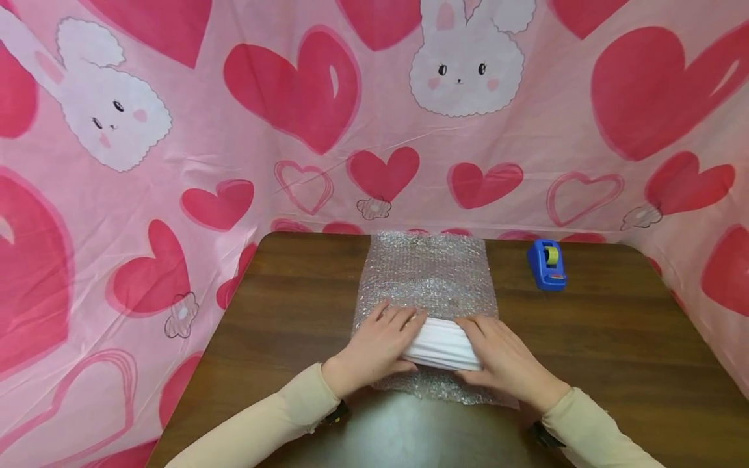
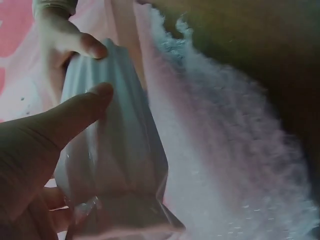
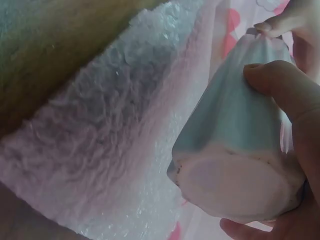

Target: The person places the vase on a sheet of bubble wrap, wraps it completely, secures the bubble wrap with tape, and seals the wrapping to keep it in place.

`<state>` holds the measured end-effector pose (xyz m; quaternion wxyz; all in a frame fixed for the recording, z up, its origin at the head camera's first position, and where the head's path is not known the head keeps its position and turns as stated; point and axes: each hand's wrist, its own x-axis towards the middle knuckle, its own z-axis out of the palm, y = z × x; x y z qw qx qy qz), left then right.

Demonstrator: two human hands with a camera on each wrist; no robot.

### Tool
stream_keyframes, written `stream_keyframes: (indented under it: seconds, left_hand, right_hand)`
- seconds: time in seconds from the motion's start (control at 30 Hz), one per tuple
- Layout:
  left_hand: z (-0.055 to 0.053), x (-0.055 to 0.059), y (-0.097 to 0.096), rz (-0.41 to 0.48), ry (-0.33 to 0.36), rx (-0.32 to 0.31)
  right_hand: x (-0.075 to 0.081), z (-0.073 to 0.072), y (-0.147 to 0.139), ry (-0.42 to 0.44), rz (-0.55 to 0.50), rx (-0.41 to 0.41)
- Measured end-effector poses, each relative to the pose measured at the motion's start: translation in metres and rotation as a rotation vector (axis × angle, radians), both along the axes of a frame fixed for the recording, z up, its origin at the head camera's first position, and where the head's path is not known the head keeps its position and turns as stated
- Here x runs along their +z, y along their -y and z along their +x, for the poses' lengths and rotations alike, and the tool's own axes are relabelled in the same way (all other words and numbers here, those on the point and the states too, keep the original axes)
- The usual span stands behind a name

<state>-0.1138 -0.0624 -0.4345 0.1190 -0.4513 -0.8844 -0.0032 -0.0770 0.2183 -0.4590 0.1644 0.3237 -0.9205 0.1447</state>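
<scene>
A white fluted vase [image 1: 443, 344] lies on its side across a sheet of bubble wrap [image 1: 430, 273], close over its near part. My left hand [image 1: 377, 344] grips one end, thumb on the near side and fingers over the far side. At the other end my right hand [image 1: 508, 354] holds the vase the same way. The left wrist view shows the thumb pressed along the ridges of the vase [image 2: 120, 150] above its flared end. In the right wrist view, the flat round base [image 3: 232, 187] faces the camera, with the right thumb on the fluted side.
A blue tape dispenser [image 1: 548, 276] with a yellow roll stands at the back right of the brown wooden table [image 1: 614, 338]. The bubble wrap runs from the table's far edge toward the front. Pink cloth with hearts and rabbits [image 1: 328, 117] hangs behind and beside the table.
</scene>
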Motion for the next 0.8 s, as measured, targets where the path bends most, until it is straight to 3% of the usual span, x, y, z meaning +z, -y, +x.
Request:
stream_keyframes:
  seconds: [0.27,0.57,0.8]
  left_hand:
    - [0.004,-0.017,0.007,0.037,0.096,-0.031]
    - [0.008,-0.036,0.012,0.081,0.100,-0.058]
    - [0.010,-0.040,0.013,0.054,0.099,-0.042]
  right_hand:
    - [-0.007,0.008,0.006,0.034,0.010,0.008]
    - [-0.015,0.013,0.008,0.050,0.026,0.008]
    - [-0.017,0.014,0.009,0.038,0.029,0.006]
